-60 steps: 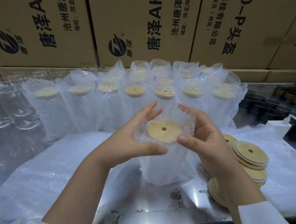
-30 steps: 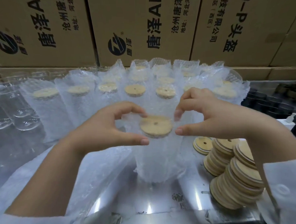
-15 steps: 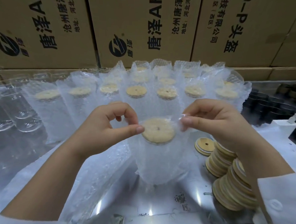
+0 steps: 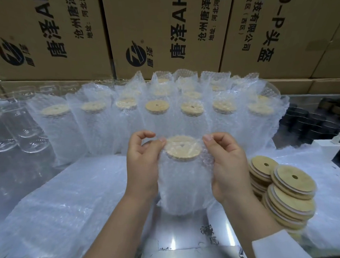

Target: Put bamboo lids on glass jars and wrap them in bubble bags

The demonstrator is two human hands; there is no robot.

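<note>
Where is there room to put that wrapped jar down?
The shiny metal tabletop in front of the wrapped jar is bare, between the flat bubble bags and the lid stack. The back row of wrapped jars and the glass jars on the left are crowded.

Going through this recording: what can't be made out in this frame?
Head view only:
Jar inside the held bubble bag: veiled by film; only its bamboo lid shows.
Back-row wrapped jars: hidden behind the front row.
Black items at right: dark, blurred, cut by the edge.
</note>
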